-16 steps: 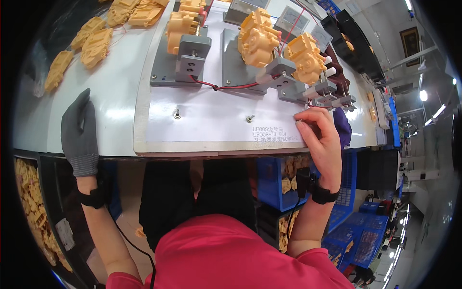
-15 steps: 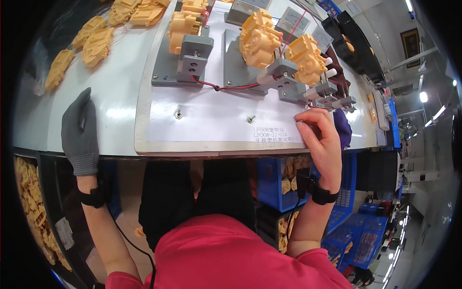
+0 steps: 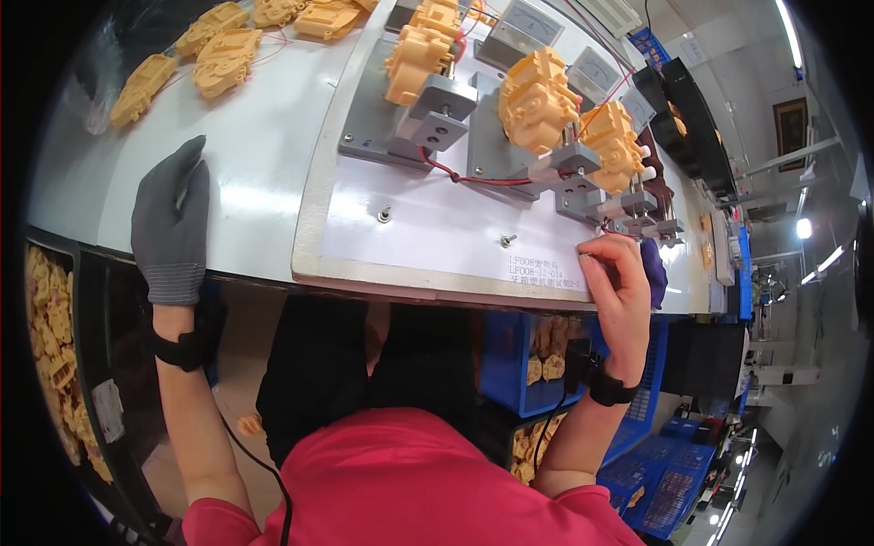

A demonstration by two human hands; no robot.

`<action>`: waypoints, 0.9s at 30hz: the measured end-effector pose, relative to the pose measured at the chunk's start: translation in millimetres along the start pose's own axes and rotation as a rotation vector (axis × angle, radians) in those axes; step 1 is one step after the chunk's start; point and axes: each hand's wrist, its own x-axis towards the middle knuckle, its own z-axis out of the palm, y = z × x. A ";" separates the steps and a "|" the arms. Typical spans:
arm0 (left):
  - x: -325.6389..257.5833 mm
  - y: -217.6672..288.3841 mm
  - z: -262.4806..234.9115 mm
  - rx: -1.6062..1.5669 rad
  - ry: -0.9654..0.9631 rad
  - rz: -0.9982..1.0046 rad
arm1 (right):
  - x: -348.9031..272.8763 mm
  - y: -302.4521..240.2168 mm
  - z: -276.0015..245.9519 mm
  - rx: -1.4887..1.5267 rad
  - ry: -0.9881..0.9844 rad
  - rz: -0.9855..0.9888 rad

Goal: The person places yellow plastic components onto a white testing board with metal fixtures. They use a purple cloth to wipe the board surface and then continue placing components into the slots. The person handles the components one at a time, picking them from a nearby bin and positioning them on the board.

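My left hand (image 3: 170, 214), in a grey glove, lies on the white table with its fingers stretched out and nothing in them. My bare right hand (image 3: 622, 278) rests at the front right of a white test board (image 3: 428, 241). Its thumb and forefinger are pinched together; whatever is between them is hidden. Two small toggle switches, one on the left (image 3: 384, 214) and one in the middle (image 3: 508, 241), stand along the board's front. Behind them, yellow plastic gearbox housings (image 3: 537, 105) sit on grey fixtures (image 3: 440, 114) joined by red and black wires (image 3: 492, 181).
Several yellow housings (image 3: 228, 62) with thin wires lie at the far left of the table. Panel meters (image 3: 521, 35) stand behind the fixtures. A purple cloth-like thing (image 3: 653, 273) is beside my right hand. Below the table are a blue crate (image 3: 505, 359) and a black bin (image 3: 100, 355) of yellow parts.
The board, fixtures and table items sit further right and a little lower in view, as the view has shifted. My left hand stays outstretched; my right hand keeps its pinch at the board.
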 end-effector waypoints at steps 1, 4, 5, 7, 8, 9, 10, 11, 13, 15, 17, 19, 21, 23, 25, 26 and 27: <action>0.2 0.6 0.5 0.012 0.000 0.003 | 0.0 0.9 0.5 -0.001 0.000 -0.007; 1.4 0.5 -0.5 0.042 -0.007 -0.003 | -0.9 1.5 -0.2 -0.019 0.008 -0.031; 1.8 0.8 -0.8 0.051 -0.011 -0.007 | -1.1 1.1 0.5 -0.034 0.014 -0.042; 1.5 2.5 -1.5 0.042 -0.004 -0.020 | -1.6 3.6 2.1 -0.050 0.026 -0.061; 1.2 3.2 -1.6 0.038 -0.001 -0.027 | -2.1 5.3 2.5 -0.056 0.032 -0.065; 1.4 2.7 -1.3 0.028 -0.001 -0.024 | -2.5 5.9 2.6 -0.063 0.036 -0.069; 1.5 1.7 -0.8 0.018 0.000 -0.023 | -2.9 5.5 2.4 -0.068 0.039 -0.072; 1.5 1.0 -0.3 0.009 0.001 -0.021 | -3.5 4.8 2.2 -0.072 0.041 -0.075; 0.5 0.1 0.5 -0.001 0.005 -0.025 | -3.8 6.3 3.5 -0.079 0.041 -0.090; 0.5 1.0 0.3 -0.004 0.004 -0.032 | -3.5 6.7 3.5 -0.091 0.039 -0.107; 1.7 4.6 -0.2 0.001 -0.003 -0.043 | -5.2 -7.8 4.4 -0.214 0.100 -0.186; 1.6 1.4 2.9 0.024 0.066 0.028 | -6.6 -26.1 10.3 -0.210 0.132 -0.213; -0.4 -2.1 2.6 0.043 0.094 0.050 | -10.8 -46.8 18.5 -0.084 0.143 -0.174; -0.1 -3.1 3.0 0.046 0.095 0.035 | -10.1 -59.1 31.0 -0.106 0.048 -0.216; 1.3 -4.3 3.1 0.031 0.095 0.038 | 0.7 -64.6 47.4 -0.098 -0.028 -0.244; 2.1 -4.6 2.8 0.024 0.096 0.039 | 1.5 -63.1 53.2 -0.093 -0.008 -0.222; 1.5 -4.3 2.5 0.021 0.078 0.030 | 2.0 -61.1 59.4 -0.090 0.010 -0.206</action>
